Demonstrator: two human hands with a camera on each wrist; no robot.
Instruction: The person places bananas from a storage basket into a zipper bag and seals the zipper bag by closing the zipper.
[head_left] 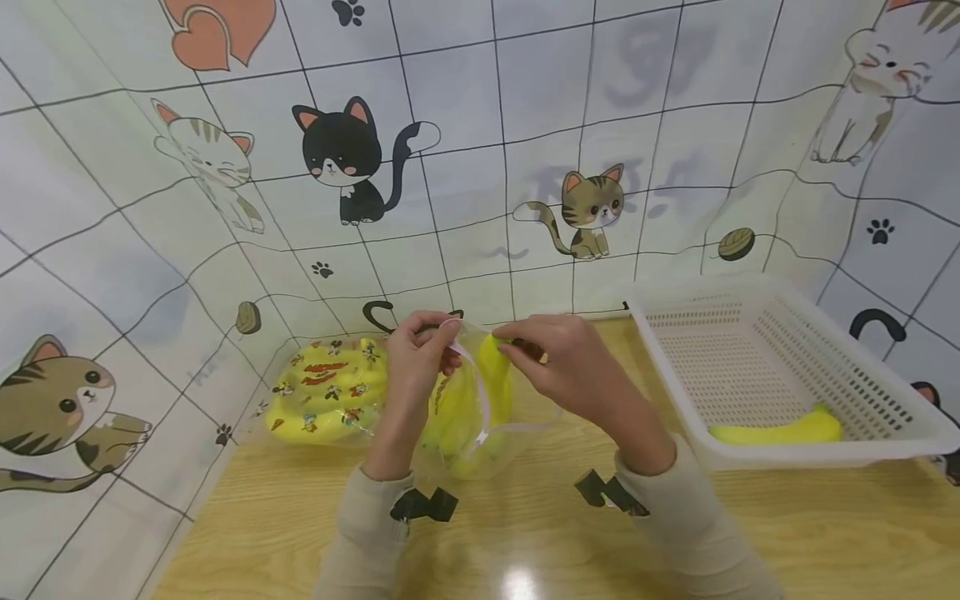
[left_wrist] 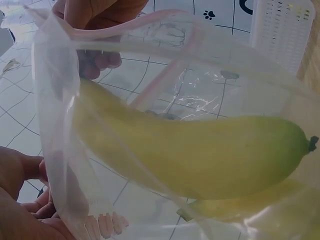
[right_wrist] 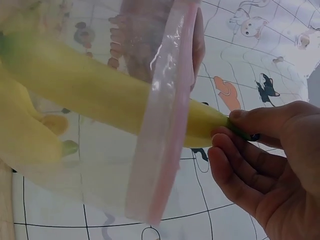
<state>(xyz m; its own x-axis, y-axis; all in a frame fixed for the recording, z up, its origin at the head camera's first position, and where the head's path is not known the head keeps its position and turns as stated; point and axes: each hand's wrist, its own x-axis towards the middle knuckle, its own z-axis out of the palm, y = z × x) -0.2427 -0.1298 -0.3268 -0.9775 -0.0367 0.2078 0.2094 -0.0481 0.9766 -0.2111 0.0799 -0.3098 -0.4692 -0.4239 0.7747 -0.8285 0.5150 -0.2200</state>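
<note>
My left hand [head_left: 422,358] pinches the rim of a clear zip bag [head_left: 483,417] with a pink zip strip, holding its mouth open. My right hand [head_left: 558,358] pinches the green tip of a yellow toy banana [right_wrist: 210,122]. Most of that banana lies inside the bag, and its held tip sticks out past the pink strip in the right wrist view. Lower in the bag is another yellow banana [left_wrist: 240,207], partly covered by the first. Printed red marks show on the bag's side.
To the left lies a filled clear bag [head_left: 326,387] with cartoon prints and yellow things inside. At the right stands a white perforated basket [head_left: 738,454] holding one yellow banana [head_left: 780,429]. A cat-print sheet [head_left: 465,167] rises behind the wooden table [head_left: 547,533].
</note>
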